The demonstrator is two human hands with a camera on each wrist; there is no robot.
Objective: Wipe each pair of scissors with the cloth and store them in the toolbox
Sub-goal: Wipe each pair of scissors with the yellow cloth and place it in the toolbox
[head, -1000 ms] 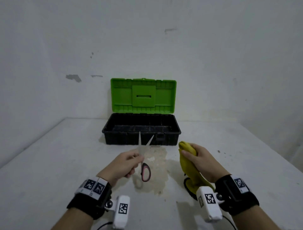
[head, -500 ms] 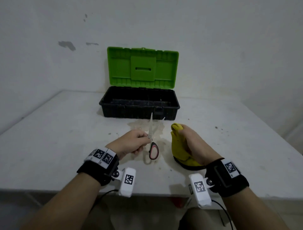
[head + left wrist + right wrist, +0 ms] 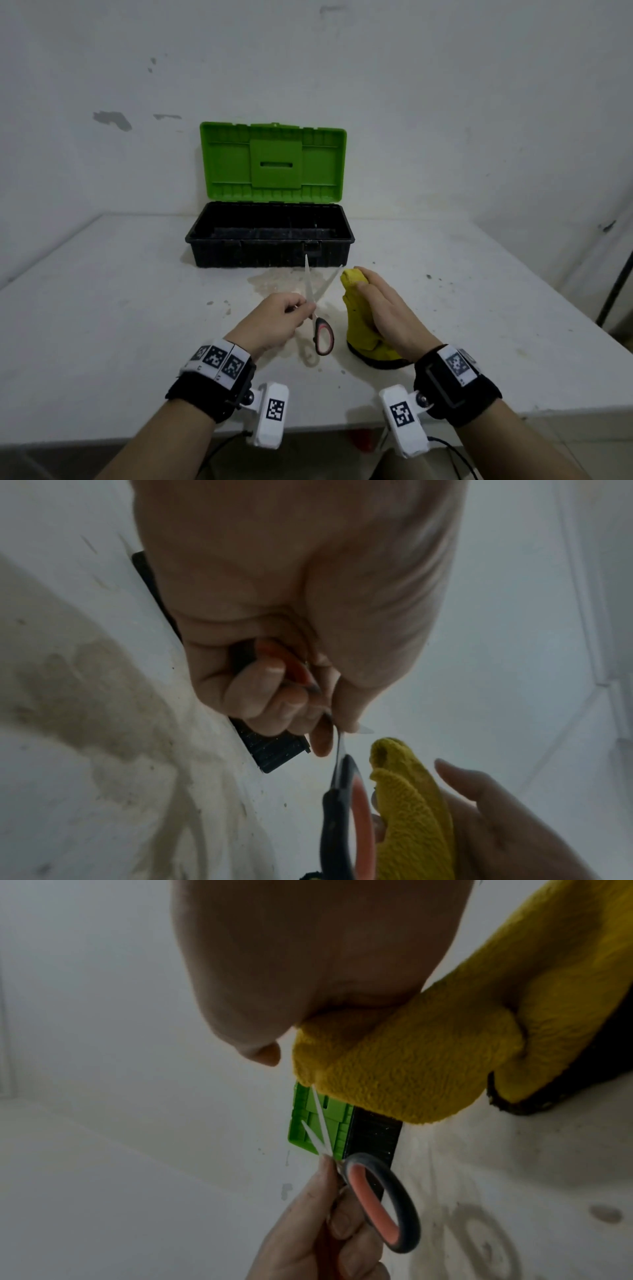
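Note:
My left hand (image 3: 277, 320) grips a pair of scissors (image 3: 320, 308) by one handle, blades spread in a V and pointing up towards the toolbox. Its free black-and-red handle loop (image 3: 323, 337) hangs down; the same loop (image 3: 346, 821) fills the lower left wrist view. My right hand (image 3: 383, 308) holds a bunched yellow cloth (image 3: 359, 318) upright just right of the blades, a small gap between them. The cloth (image 3: 428, 1053) is wrapped in my fingers in the right wrist view. The black toolbox (image 3: 270, 236) stands open behind, its green lid (image 3: 272, 162) raised; I see nothing inside.
A white table (image 3: 120, 291) carries a tan stain (image 3: 274, 284) under the scissors and dark specks to the right. The toolbox sits against a white wall (image 3: 445, 102). The table's front edge (image 3: 102, 438) runs just below my wrists.
The head view shifted across the frames. Both hands stay close together; the cloth has come nearer to the open blades, and the scissors stay in my left hand.

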